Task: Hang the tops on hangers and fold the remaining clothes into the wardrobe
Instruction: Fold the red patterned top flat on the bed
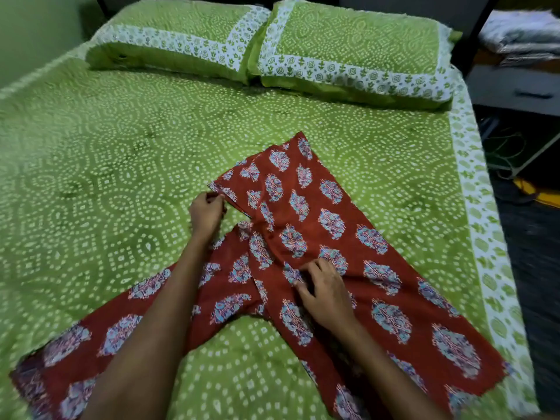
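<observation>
The left hand (207, 212) pinches a corner of the red trousers (306, 237) (spread on the bed (106, 153)), and the right hand (325, 294) presses its middle with bent fingers.

Bedsheet: you see a green sheet (121, 153) with white dotted swirls and a white leaf-print border along its right edge.
Pillows: two matching green pillows (181, 34) (357, 47) lie side by side, touching, at the head.
Shelf: at your upper right, blurred folded fabrics (524, 34) sit stacked.
Floor: dark, with a yellow object (536, 189) at the edge.
</observation>
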The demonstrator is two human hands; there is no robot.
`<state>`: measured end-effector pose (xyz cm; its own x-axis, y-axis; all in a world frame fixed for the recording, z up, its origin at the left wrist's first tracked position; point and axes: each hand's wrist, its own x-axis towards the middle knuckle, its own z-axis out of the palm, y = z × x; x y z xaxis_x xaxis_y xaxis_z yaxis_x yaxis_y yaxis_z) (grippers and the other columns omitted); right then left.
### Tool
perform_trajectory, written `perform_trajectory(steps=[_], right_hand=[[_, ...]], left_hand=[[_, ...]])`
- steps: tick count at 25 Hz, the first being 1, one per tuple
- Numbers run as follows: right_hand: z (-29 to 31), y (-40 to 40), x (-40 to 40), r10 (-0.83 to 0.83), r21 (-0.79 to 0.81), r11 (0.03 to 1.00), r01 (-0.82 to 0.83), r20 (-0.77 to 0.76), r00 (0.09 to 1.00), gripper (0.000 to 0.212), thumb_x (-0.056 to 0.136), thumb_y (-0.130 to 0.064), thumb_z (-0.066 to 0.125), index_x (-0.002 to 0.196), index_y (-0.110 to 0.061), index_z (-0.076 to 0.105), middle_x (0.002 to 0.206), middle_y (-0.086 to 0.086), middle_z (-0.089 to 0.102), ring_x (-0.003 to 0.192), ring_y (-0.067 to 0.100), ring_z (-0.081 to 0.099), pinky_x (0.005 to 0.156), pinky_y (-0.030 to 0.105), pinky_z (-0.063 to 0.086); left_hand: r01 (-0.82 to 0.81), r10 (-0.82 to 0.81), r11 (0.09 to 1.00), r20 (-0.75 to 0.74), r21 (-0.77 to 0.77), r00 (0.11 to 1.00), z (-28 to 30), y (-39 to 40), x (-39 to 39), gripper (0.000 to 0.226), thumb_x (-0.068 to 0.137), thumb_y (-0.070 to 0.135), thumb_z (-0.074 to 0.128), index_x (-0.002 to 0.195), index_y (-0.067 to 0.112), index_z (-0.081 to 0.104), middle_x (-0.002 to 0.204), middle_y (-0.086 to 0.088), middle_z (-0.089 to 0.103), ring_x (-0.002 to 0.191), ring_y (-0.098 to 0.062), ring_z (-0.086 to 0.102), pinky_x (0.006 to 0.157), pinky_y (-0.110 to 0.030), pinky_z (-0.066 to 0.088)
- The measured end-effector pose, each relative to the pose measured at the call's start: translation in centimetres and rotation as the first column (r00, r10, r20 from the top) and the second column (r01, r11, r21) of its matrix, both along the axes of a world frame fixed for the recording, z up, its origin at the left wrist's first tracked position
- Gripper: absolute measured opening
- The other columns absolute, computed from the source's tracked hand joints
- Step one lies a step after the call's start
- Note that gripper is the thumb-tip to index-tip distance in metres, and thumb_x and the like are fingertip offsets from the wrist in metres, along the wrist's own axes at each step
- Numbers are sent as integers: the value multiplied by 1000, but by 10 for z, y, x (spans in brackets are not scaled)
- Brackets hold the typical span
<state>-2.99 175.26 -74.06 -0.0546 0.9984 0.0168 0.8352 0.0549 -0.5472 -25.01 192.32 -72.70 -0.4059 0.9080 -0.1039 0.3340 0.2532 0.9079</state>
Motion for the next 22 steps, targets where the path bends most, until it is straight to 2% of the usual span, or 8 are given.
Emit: perform_trajectory(steps=[2,4,7,10,13,16,20,22], right_hand=[[-2,21,-11,-9,-74,997,11,23,1000,23,86,-37,58,92,-17,48,94,-3,44,90,15,43,77,30,35],[0,38,-11,-41,-193,980,48,42,998,25,84,-40,60,83,-19,46,88,-5,45,83,14,46,67,30,33],[11,69,-4,-145,-326,941,90,-150,978,18,87,-27,61,72,-18,57,75,1,61,65,13,53,62,33,42],[29,118,-8,-201,-176,973,151,-319,926,22,89,-11,59,69,-21,58,62,-4,59,54,7,51,55,20,42],[45,172,-37,-64,24,997,78,-374,925,14,86,-3,60,82,-16,65,75,-13,62,67,-5,55,64,7,41],[41,212,-86,108,125,990,-73,-305,946,11,81,-11,70,92,-7,70,88,-1,67,74,0,56,67,7,41],[16,233,-130,244,31,967,-254,185,952,36,85,-35,63,106,-7,57,109,10,59,101,24,53,82,34,41],[12,239,-137,193,154,967,-204,84,978,20,88,-22,58,94,-2,60,99,16,64,92,30,58,76,37,43]], left_hand=[[1,-2,1000,35,25,999,2,33,-10,25,86,18,61,104,0,66,81,-10,65,59,-13,57,52,-18,47],[-19,19,998,-1,54,1000,-1,52,-17,31,83,24,63,109,8,65,95,-8,68,79,-18,63,71,-24,54],[15,16,988,-195,155,981,-14,51,-18,28,83,27,65,104,10,67,100,-9,66,89,-19,60,74,-25,45],[37,58,956,-310,292,949,-23,52,-18,24,81,20,67,97,3,65,99,-17,59,91,-29,57,78,-30,42],[65,18,970,-337,234,941,-18,59,-23,27,84,19,60,103,-1,62,108,-18,51,95,-24,49,84,-22,34],[108,-68,988,-308,115,949,-15,64,-31,27,87,24,59,99,1,64,103,-14,52,94,-22,48,81,-23,32],[123,-119,992,-102,31,988,-12,65,-38,14,85,23,60,87,9,60,87,-4,59,83,-20,53,69,-23,37],[88,-95,995,132,52,987,-11,65,-38,18,74,32,65,86,21,56,80,-2,64,79,-23,62,74,-32,51]])
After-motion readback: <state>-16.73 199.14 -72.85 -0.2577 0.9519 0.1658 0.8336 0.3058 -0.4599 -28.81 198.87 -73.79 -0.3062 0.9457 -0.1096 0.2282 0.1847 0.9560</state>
